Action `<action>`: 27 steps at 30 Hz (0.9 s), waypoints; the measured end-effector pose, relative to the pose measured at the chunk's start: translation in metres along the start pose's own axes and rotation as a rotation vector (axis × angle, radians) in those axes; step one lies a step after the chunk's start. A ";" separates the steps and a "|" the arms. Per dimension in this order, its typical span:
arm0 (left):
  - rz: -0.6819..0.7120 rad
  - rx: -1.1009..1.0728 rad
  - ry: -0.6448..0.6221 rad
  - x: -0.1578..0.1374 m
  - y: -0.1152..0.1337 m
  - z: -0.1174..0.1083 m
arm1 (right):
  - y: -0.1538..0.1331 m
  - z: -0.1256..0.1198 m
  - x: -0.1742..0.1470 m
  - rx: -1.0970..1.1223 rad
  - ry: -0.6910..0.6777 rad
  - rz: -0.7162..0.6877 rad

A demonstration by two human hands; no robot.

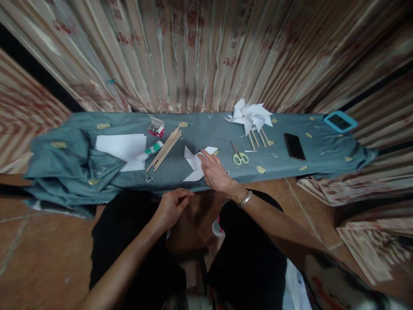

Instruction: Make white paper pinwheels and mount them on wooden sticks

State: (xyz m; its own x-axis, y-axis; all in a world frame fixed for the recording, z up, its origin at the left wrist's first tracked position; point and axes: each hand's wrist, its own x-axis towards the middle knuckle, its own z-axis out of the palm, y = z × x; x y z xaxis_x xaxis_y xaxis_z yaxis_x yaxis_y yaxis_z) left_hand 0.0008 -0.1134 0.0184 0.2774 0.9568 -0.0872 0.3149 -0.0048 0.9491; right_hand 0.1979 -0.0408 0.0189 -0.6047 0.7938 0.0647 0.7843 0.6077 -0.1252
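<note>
A white paper pinwheel point(194, 161) without a stick lies on the cloth in front of me, its blades pointing outward. My right hand point(214, 172) comes in from the right, its fingers closed on the pinwheel's middle and covering part of the right side. At the table's front edge is my left hand point(174, 204), apart from the pinwheel, with thumb and forefinger pressed together; whatever is between them is too small to make out. Left of the pinwheel lie several wooden sticks point(166, 148). Green-handled scissors point(240, 157) rest to the right of my right hand.
Finished pinwheels on sticks point(251, 116) lie at the back right. A phone point(294, 147) and a blue-framed device point(340, 122) are farther right. On the left are white paper sheets point(121, 146), a glue stick point(153, 149) and a small open box of pins point(156, 129). Curtains hang behind.
</note>
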 end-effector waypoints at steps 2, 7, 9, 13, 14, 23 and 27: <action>-0.067 -0.147 0.024 -0.004 -0.007 0.007 | 0.000 -0.002 0.001 -0.006 0.004 -0.002; -0.252 -0.508 0.106 0.005 -0.014 0.022 | 0.006 -0.004 0.000 0.023 0.045 -0.031; -0.318 -0.615 0.136 0.011 -0.012 0.027 | 0.010 -0.003 0.001 0.053 0.073 -0.039; -0.438 -0.922 0.233 0.020 0.002 0.035 | 0.013 0.003 0.001 0.093 0.143 -0.011; -0.466 -0.998 0.244 0.021 0.006 0.036 | 0.013 0.004 0.001 0.101 0.156 -0.002; -0.607 -1.136 0.282 0.037 0.036 0.031 | 0.017 0.008 0.001 0.209 0.231 0.091; -0.572 -1.150 0.247 0.061 0.033 0.030 | 0.021 0.006 -0.001 0.250 0.241 0.117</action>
State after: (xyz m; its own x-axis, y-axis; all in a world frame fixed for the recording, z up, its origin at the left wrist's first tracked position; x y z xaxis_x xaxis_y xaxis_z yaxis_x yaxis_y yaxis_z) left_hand 0.0550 -0.0636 0.0355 0.1521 0.7691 -0.6208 -0.6530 0.5497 0.5210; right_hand 0.2139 -0.0290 0.0099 -0.4392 0.8590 0.2633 0.7701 0.5109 -0.3820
